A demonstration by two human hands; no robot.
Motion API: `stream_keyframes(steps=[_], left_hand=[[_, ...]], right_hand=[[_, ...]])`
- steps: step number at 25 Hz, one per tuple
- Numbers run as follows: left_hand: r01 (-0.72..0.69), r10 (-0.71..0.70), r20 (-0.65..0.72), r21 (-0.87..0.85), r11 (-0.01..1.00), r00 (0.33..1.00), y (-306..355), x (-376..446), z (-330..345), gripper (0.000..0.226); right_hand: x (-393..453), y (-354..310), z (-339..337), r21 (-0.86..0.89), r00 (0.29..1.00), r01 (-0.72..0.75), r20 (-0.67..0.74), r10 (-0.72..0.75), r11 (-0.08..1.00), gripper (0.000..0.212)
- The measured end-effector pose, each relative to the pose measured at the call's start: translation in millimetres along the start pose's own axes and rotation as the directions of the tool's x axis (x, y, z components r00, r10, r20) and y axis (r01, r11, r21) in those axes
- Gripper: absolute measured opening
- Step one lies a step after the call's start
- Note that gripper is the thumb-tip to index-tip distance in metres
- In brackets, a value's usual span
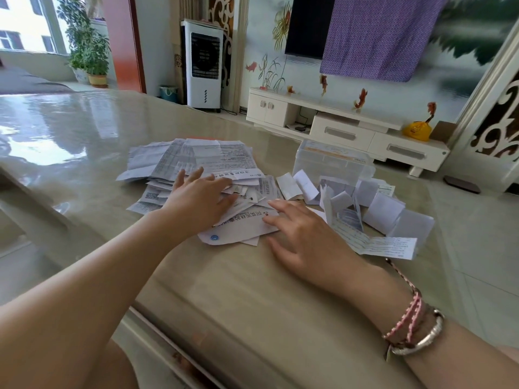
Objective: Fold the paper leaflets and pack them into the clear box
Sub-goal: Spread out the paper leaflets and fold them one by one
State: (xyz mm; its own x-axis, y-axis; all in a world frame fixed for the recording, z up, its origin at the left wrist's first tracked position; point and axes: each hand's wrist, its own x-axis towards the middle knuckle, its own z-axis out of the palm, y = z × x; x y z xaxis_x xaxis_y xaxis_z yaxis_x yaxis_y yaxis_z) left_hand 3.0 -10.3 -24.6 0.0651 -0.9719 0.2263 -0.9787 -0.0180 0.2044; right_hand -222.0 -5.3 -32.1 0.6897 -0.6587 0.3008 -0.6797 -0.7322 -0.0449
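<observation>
Left hand (200,199) flat on leaflets (196,161); right hand (303,234) beside

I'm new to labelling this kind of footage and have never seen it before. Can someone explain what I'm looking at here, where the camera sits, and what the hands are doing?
There is no machine here. A person wears a wide-angle camera on the head, looking forward and down, so you see their own two bare arms reaching out over a glossy table.

The left hand lies flat, fingers straight, on top of a loose pile of unfolded leaflets. The right hand, with bracelets on its wrist, rests with straight fingers on the edge of one leaflet with a blue dot nearest the person. Neither hand is gripping anything.

To the right lies a heap of folded leaflets, and behind it stands the clear box. I cannot tell what is inside it.

Behind the table is a living room.
</observation>
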Motion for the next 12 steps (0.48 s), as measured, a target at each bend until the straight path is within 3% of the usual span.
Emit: stream_keyframes(steps=[4, 9, 12], left_hand=[[-0.067, 0.069, -0.066, 0.027, 0.997, 0.995, -0.5, -3.6, -5.4, 0.049], [-0.156, 0.175, -0.267, 0.091, 0.984, 0.948, 6.1, -8.5, -9.1, 0.061], [-0.146, 0.157, -0.196, 0.070, 0.987, 0.968, 7.2, -10.2, -2.3, 0.073]], right_hand=[[-1.0, -1.1, -3.4, 0.061, 1.000, -0.007, 0.007, 0.006, 0.998, 0.045], [-2.2, -4.8, -5.7, 0.108, 0.999, 0.002, -0.040, 0.002, 0.994, 0.038], [-3.8, -4.2, -6.6, 0.112, 0.998, -0.002, -0.067, 0.010, 0.994, 0.035]])
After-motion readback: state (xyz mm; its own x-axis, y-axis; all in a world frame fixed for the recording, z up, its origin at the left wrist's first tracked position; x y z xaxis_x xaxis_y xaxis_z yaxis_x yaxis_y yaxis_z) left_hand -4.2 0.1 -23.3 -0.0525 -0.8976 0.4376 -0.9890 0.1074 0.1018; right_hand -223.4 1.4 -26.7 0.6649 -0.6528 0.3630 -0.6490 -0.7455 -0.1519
